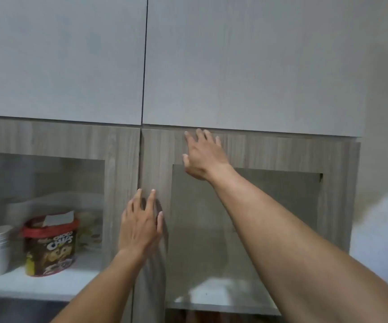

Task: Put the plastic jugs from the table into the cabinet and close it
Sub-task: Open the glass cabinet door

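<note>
Both hands flat, fingers spread, gripping nothing. Left hand [140, 226] pressed on inner stile of grey wood-grain glass-panelled cabinet door [342, 194], fingertips at centre seam. Right hand [203, 156] pressed on same door's top rail. Behind glass below right-hand fingers: faint translucent plastic jug [202, 243], outline blurred.

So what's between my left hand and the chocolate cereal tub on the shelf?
In the head view, only the left door's wooden frame separates the left hand from the cereal tub behind the glass.
</note>
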Demonstrator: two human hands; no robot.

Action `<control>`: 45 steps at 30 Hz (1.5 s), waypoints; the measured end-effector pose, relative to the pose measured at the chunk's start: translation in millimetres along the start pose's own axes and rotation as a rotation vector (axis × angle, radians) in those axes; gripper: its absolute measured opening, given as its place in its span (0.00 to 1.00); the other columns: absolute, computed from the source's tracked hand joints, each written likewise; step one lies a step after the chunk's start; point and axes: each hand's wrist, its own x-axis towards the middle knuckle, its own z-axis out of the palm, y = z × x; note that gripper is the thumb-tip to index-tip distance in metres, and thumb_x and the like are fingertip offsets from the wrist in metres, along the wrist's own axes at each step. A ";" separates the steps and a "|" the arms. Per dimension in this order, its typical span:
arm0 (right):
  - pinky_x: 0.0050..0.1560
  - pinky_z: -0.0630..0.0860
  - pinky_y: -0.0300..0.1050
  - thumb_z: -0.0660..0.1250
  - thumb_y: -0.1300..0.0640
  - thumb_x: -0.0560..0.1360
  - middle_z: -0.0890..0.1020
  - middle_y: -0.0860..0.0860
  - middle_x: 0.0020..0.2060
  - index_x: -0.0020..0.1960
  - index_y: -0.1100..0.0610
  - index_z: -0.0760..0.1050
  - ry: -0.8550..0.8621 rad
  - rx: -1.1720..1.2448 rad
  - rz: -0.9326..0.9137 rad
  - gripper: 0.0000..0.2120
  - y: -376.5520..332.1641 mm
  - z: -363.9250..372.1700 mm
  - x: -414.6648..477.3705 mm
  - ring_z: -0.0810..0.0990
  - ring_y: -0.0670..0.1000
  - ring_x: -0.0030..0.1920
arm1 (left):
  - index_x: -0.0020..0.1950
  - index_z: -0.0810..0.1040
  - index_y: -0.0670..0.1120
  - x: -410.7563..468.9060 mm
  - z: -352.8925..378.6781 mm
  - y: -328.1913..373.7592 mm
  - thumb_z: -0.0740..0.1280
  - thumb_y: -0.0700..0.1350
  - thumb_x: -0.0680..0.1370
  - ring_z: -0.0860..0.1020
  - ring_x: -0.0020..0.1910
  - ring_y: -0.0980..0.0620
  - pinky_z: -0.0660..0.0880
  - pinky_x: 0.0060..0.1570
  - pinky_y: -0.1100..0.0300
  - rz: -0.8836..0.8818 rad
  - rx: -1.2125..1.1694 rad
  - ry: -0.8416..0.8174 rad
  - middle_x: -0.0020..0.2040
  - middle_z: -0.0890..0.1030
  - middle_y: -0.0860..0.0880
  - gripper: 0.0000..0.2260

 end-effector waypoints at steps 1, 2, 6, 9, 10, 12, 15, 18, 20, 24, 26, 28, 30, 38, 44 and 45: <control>0.76 0.53 0.68 0.57 0.49 0.80 0.59 0.62 0.78 0.81 0.56 0.51 -0.007 -0.011 0.006 0.33 -2.2 1.3 2.9 0.54 0.63 0.79 | 0.77 0.62 0.49 -0.7 1.7 -1.6 0.61 0.56 0.79 0.65 0.70 0.39 0.69 0.65 0.45 -0.023 0.001 -0.017 0.75 0.63 0.39 0.28; 0.76 0.51 0.69 0.57 0.49 0.80 0.58 0.61 0.78 0.81 0.56 0.50 -0.002 -0.006 0.017 0.33 -3.4 2.7 5.2 0.53 0.63 0.79 | 0.76 0.62 0.49 -0.2 6.1 -2.8 0.61 0.56 0.79 0.65 0.70 0.40 0.70 0.64 0.45 -0.046 0.006 0.005 0.75 0.64 0.40 0.27; 0.76 0.46 0.71 0.58 0.50 0.79 0.53 0.62 0.79 0.82 0.57 0.44 0.013 -0.034 0.040 0.38 -9.6 17.0 3.7 0.48 0.64 0.80 | 0.76 0.62 0.48 -1.2 24.3 -4.7 0.63 0.56 0.78 0.67 0.67 0.40 0.74 0.59 0.46 -0.098 0.010 0.022 0.72 0.66 0.41 0.29; 0.76 0.45 0.70 0.59 0.50 0.78 0.52 0.62 0.80 0.82 0.57 0.43 0.028 -0.036 0.038 0.39 -6.9 19.8 1.3 0.47 0.64 0.80 | 0.76 0.60 0.46 -3.5 30.3 2.2 0.66 0.53 0.77 0.69 0.62 0.39 0.76 0.54 0.46 -0.163 -0.052 0.037 0.70 0.66 0.41 0.30; 0.76 0.45 0.70 0.59 0.50 0.78 0.52 0.62 0.80 0.82 0.56 0.43 0.029 -0.027 0.034 0.39 -6.3 18.9 1.3 0.47 0.63 0.80 | 0.76 0.60 0.45 -5.0 30.5 6.2 0.66 0.51 0.77 0.70 0.60 0.39 0.76 0.53 0.46 -0.179 -0.095 0.051 0.70 0.65 0.41 0.30; 0.77 0.44 0.69 0.59 0.51 0.77 0.51 0.62 0.80 0.82 0.56 0.44 0.018 -0.004 0.023 0.39 -3.9 14.5 1.6 0.46 0.63 0.80 | 0.76 0.60 0.43 -4.5 31.2 14.8 0.66 0.49 0.77 0.69 0.59 0.39 0.73 0.54 0.45 -0.220 -0.170 0.082 0.70 0.64 0.40 0.30; 0.77 0.45 0.67 0.60 0.52 0.77 0.51 0.62 0.80 0.82 0.56 0.45 0.012 0.020 0.012 0.39 0.6 9.4 -0.7 0.46 0.62 0.81 | 0.76 0.60 0.43 -1.4 29.6 21.3 0.66 0.50 0.77 0.67 0.60 0.37 0.70 0.57 0.44 -0.287 -0.205 0.108 0.69 0.64 0.39 0.30; 0.78 0.45 0.66 0.59 0.53 0.76 0.52 0.61 0.80 0.82 0.56 0.46 0.016 0.037 0.003 0.39 1.4 5.7 -5.0 0.47 0.61 0.81 | 0.75 0.60 0.42 -2.5 20.3 21.3 0.66 0.50 0.77 0.67 0.61 0.36 0.67 0.60 0.42 -0.334 -0.249 0.141 0.67 0.68 0.37 0.30; 0.78 0.46 0.66 0.59 0.53 0.76 0.52 0.61 0.80 0.82 0.56 0.46 0.015 0.054 0.000 0.38 1.2 1.0 -10.0 0.47 0.61 0.81 | 0.77 0.58 0.43 -6.8 10.3 19.6 0.64 0.52 0.78 0.67 0.63 0.36 0.66 0.62 0.43 -0.359 -0.268 0.121 0.68 0.69 0.38 0.31; 0.78 0.48 0.66 0.60 0.51 0.76 0.53 0.61 0.80 0.82 0.55 0.48 0.018 0.082 0.006 0.38 -2.8 -8.6 -20.6 0.48 0.61 0.80 | 0.77 0.57 0.43 -13.7 -12.2 7.5 0.59 0.55 0.80 0.69 0.67 0.37 0.66 0.66 0.45 -0.373 -0.314 0.043 0.70 0.71 0.39 0.30; 0.77 0.49 0.67 0.61 0.49 0.77 0.54 0.61 0.80 0.81 0.55 0.49 0.030 0.095 0.015 0.38 -5.9 -13.2 -25.3 0.48 0.61 0.80 | 0.76 0.61 0.42 -16.9 -22.2 0.9 0.58 0.56 0.80 0.70 0.68 0.38 0.67 0.66 0.47 -0.388 -0.375 -0.039 0.70 0.71 0.38 0.28; 0.77 0.51 0.68 0.61 0.45 0.77 0.54 0.61 0.80 0.81 0.54 0.49 0.032 0.114 0.030 0.38 -10.4 -21.6 -32.1 0.49 0.60 0.80 | 0.70 0.67 0.42 -23.7 -34.2 -5.3 0.58 0.59 0.79 0.74 0.63 0.38 0.72 0.61 0.46 -0.404 -0.428 -0.081 0.66 0.75 0.38 0.27; 0.76 0.52 0.69 0.61 0.41 0.77 0.54 0.61 0.79 0.81 0.54 0.50 0.034 0.133 0.042 0.38 -14.4 -32.0 -39.6 0.49 0.61 0.80 | 0.65 0.70 0.42 -34.0 -45.9 -8.2 0.59 0.60 0.79 0.77 0.57 0.38 0.75 0.55 0.46 -0.406 -0.472 -0.100 0.60 0.78 0.39 0.24; 0.75 0.47 0.72 0.52 0.31 0.78 0.47 0.58 0.81 0.82 0.47 0.46 -0.090 0.320 0.180 0.39 -44.8 -102.5 -96.1 0.41 0.58 0.81 | 0.47 0.70 0.47 -97.3 -113.7 -3.5 0.63 0.58 0.78 0.76 0.38 0.47 0.69 0.35 0.56 -0.250 -0.479 -0.043 0.40 0.77 0.48 0.14; 0.77 0.48 0.68 0.50 0.29 0.78 0.46 0.57 0.82 0.82 0.45 0.44 -0.150 0.374 0.246 0.39 -69.6 -164.9 -154.3 0.44 0.59 0.81 | 0.44 0.70 0.48 -155.6 -165.5 12.3 0.65 0.54 0.77 0.77 0.35 0.47 0.75 0.34 0.53 -0.102 -0.524 -0.018 0.36 0.78 0.49 0.11; 0.77 0.50 0.68 0.50 0.29 0.77 0.48 0.57 0.82 0.82 0.45 0.45 -0.147 0.362 0.244 0.39 -73.1 -175.1 -163.5 0.45 0.59 0.81 | 0.44 0.70 0.48 -164.2 -174.4 17.0 0.65 0.54 0.77 0.77 0.35 0.47 0.76 0.35 0.52 -0.086 -0.523 -0.014 0.36 0.78 0.49 0.11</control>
